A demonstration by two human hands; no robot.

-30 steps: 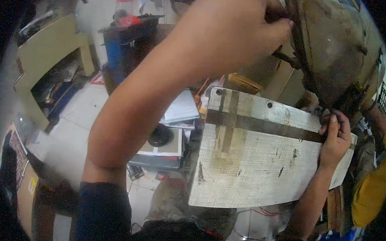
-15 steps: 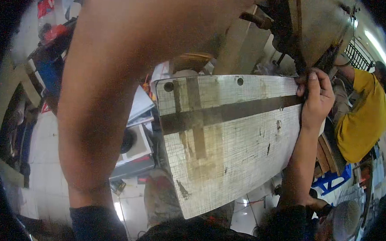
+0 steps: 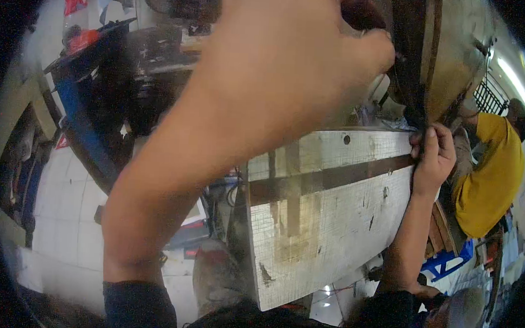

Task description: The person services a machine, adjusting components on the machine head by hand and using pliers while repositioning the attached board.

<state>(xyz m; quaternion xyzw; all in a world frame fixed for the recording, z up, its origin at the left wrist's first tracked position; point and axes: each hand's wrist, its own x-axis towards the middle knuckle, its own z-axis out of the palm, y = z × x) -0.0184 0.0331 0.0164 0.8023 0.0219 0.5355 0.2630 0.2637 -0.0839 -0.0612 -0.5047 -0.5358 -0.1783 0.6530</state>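
Observation:
A stiff white panel point(image 3: 330, 225) with a crosshatched surface, brown stripes, stains and a round hole lies tilted in front of me. My right hand point(image 3: 436, 153) is closed on its right edge, where a dark strip point(image 3: 418, 94) comes down against it. My left hand point(image 3: 314, 55) is raised close to the camera, beyond the panel's upper left corner, and covers that corner with the forearm. Its thumb and a shadowed finger curl toward each other near the dark strip. What lies between them is hidden. A large pale tan piece point(image 3: 457, 55) hangs at the upper right.
A person in a yellow shirt point(image 3: 490, 174) sits to the right, and another person's grey cap point(image 3: 466, 310) shows at the lower right. A blue plastic stool point(image 3: 448, 263) stands between them. Dark machinery point(image 3: 155, 71) is at the upper left, above white floor tiles point(image 3: 67, 202).
My left arm has swung down and to the right, bringing the hand into view. The panel has shifted slightly down and right with my right hand still at its edge.

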